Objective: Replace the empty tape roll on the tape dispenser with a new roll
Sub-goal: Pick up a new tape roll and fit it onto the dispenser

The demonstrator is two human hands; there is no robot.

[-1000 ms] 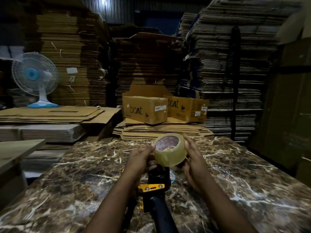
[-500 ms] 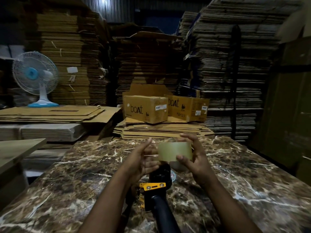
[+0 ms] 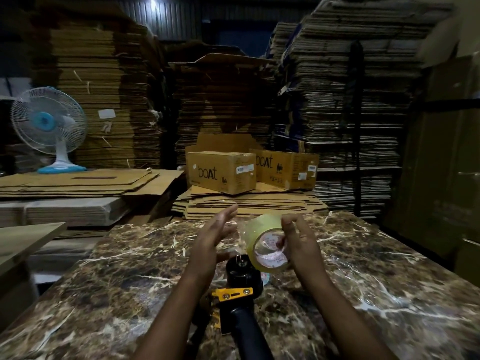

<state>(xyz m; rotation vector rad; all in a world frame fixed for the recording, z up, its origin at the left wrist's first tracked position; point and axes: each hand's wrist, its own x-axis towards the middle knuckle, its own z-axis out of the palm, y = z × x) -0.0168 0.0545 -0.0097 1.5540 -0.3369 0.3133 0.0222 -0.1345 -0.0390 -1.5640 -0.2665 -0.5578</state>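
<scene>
New tape roll [image 3: 265,245] is gripped by right hand [image 3: 298,245], fingers curled round its rim, core opening tilted toward the camera; it is held just above and right of the dispenser's black spindle [image 3: 242,271]. Left hand [image 3: 213,237] is held flat, fingers straight, nothing gripped, just left of the roll; contact with it cannot be confirmed (motion blur). Tape dispenser [image 3: 240,302] is stood on the marble tabletop [image 3: 130,281] between the forearms; its handle is cut off at the lower frame edge, its front hidden behind the roll. Tabletop is bare to both sides; far edge lies near the stacked flat cardboard [image 3: 246,203].
</scene>
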